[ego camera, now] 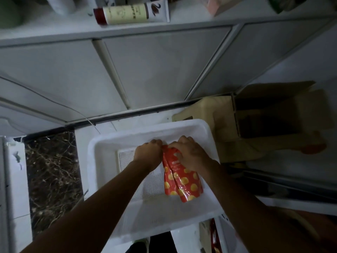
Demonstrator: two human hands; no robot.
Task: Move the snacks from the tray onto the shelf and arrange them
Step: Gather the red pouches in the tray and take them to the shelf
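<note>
- A white plastic tray (127, 139) with a perforated bottom sits low in the view, on the floor beside a beige plastic stool (215, 110).
- Two red snack pouches with yellow round prints (182, 181) lie inside the tray, near its right wall, one overlapping the other.
- The left hand (147, 152) pinches the top edge of the pouches – fingers closed on it.
- The right hand (189, 154) presses on the upper part of the same pouches, its fingers curled over them.
- The white shelf (182, 24) above carries a cream tube with a dark red cap (131, 13).

White tray (102, 147) — red snack packets (179, 181), yellow-dotted — brown veined marble floor strip (52, 179).
</note>
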